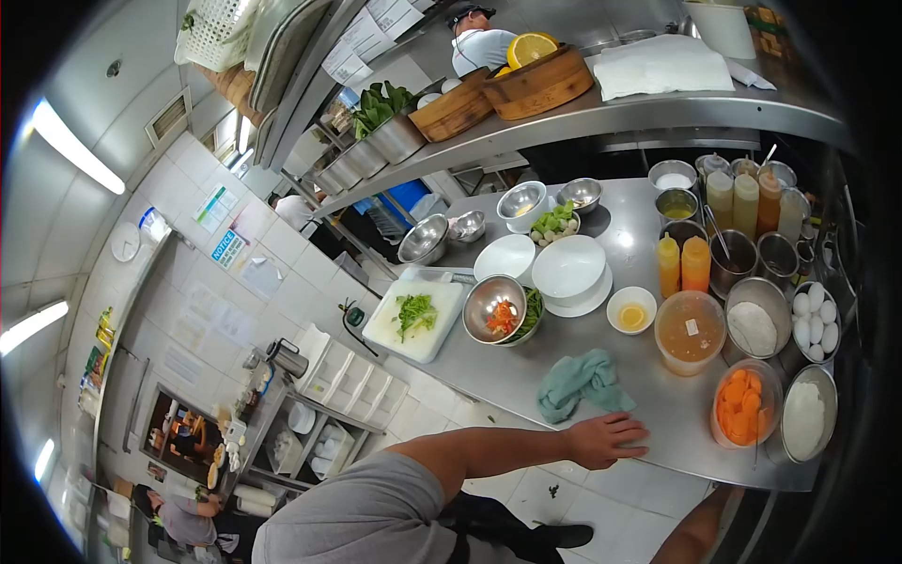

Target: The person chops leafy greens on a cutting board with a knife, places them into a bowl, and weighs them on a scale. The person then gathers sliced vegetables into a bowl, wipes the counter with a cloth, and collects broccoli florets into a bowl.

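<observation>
My left hand lies flat on the front edge of the steel counter, fingers stretched out and holding nothing. Just beyond it is a crumpled green cloth. Of my right arm, only a bare forearm shows at the bottom edge; that hand is out of sight. Left of the cloth, a steel bowl holds chopped red-orange pieces. Chopped green leaves lie on a white cutting board. To the right of my left hand stands a tub of sliced orange vegetable, perhaps carrot.
White bowls sit mid-counter. A tub of brown liquid, squeeze bottles and a bowl of eggs crowd the right side. Above runs a steel shelf with wooden containers. A person stands behind it.
</observation>
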Demonstrator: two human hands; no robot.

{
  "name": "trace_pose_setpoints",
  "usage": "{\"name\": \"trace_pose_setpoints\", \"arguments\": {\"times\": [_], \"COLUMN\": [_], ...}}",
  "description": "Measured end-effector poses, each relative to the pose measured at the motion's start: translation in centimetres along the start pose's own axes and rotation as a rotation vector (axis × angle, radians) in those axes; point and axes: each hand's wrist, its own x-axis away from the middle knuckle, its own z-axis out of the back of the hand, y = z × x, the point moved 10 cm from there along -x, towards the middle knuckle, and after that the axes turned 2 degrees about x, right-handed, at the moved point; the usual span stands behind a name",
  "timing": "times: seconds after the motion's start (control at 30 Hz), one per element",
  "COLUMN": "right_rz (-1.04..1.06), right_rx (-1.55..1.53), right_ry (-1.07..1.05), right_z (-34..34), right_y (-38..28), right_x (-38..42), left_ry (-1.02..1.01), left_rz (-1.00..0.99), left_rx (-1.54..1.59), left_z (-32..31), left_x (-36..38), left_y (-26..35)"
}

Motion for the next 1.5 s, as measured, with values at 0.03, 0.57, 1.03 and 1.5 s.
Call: {"name": "trace_pose_setpoints", "arguments": {"times": [0.03, 0.57, 1.03, 1.5], "right_rz": [-0.009, -0.063, -0.129, -0.260], "right_rx": [-0.003, -0.194, -0.404, -0.467], "right_ry": [-0.006, -0.107, -0.181, -0.524], "right_z": [-0.2, 0.6, 3.0, -1.1], "right_y": [0.1, -0.3, -2.1, -1.9], "right_x": [-0.1, -0.4, 2.7, 14.2], "left_ry": [-0.007, -0.012, 0.018, -0.064], "left_rz": [0.004, 0.011, -0.015, 0.027], "left_rx": [0.004, -0.009, -0.023, 0.087], "left_z": [0.2, -0.5, 0.2, -1.9], "left_x": [0.2, 0.2, 0.4, -0.9], "left_y": [0.1, -0.2, 0.2, -0.4]}}
